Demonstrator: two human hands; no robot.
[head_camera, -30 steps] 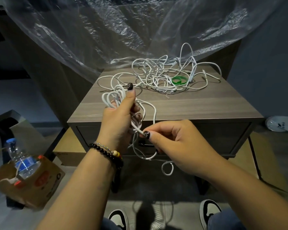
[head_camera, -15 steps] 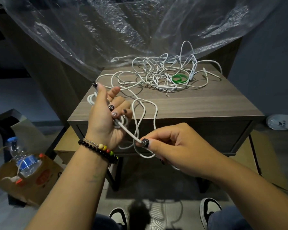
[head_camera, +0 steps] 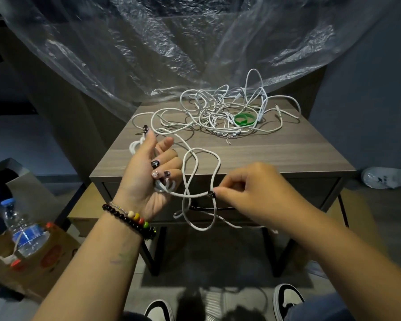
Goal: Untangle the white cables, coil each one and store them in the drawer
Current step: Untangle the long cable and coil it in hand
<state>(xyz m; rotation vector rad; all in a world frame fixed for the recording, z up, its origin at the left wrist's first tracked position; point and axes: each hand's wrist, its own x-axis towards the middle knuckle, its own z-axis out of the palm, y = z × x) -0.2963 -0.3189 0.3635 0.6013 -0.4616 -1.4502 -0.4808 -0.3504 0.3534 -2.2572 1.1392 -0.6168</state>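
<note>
Wooden nightstand (head_camera: 276, 156), left hand (head_camera: 146, 181) palm-up clutching coiled white cable (head_camera: 202, 172) (fingers curled), right hand (head_camera: 252, 191) pinching it

Left hand (head_camera: 148, 179) raised palm-up before the side table (head_camera: 276, 156), fingers curled round a partial coil of white cable (head_camera: 202, 193); beaded bracelet (head_camera: 134, 220) on the wrist. Right hand (head_camera: 252, 193) level with the drawer (head_camera: 315, 193) front, pinching the same cable between thumb and fingertip, a short span running straight between both hands. Slack loops hanging below and rising above that span. Tangled white cables (head_camera: 218, 114) piled at the rear of the tabletop, a green band (head_camera: 245, 119) lying among them. Clear plastic sheet (head_camera: 171, 42) draped behind. Water bottle (head_camera: 21, 230) standing in a cardboard box (head_camera: 51, 260) at lower left.
</note>
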